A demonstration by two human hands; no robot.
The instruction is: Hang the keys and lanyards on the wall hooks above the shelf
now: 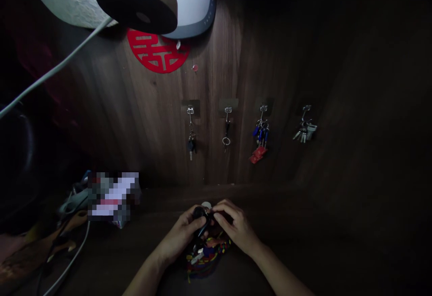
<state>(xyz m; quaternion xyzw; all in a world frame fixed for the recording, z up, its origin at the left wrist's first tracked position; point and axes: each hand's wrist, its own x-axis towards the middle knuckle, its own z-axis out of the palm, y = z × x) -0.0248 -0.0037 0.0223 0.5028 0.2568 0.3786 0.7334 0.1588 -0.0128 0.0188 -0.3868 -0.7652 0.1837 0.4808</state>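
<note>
In the head view, near the front edge of the dark wooden counter (pixel 313 228), at its centre: left hand (pixel 178 237) curled closed around a black fob (pixel 200 214), right hand (pixel 236 227) closed in a pinch on the same fob, its exact hold hidden by the fingers. Directly beneath both hands, one multicoloured woven pouch (pixel 206 256). Just past the fob, one small white disc (pixel 206 205). For a good hold: thumbs firm, wrists low, the fine work left to the fingertips.

On the wood-grain wall (pixel 337 84) behind the counter's back edge, four metal hooks in a row (pixel 228 111). On them, one black-headed key (pixel 191 145), one black tag with a ring (pixel 226 139), one bunch of blue-capped keys with a red tag (pixel 260 141), and one bunch of silver keys (pixel 303 132). Above, one red paper-cut emblem (pixel 158 51). Near the counter's left edge, one pixelated patch (pixel 113 197) and one white cable (pixel 69 260).
</note>
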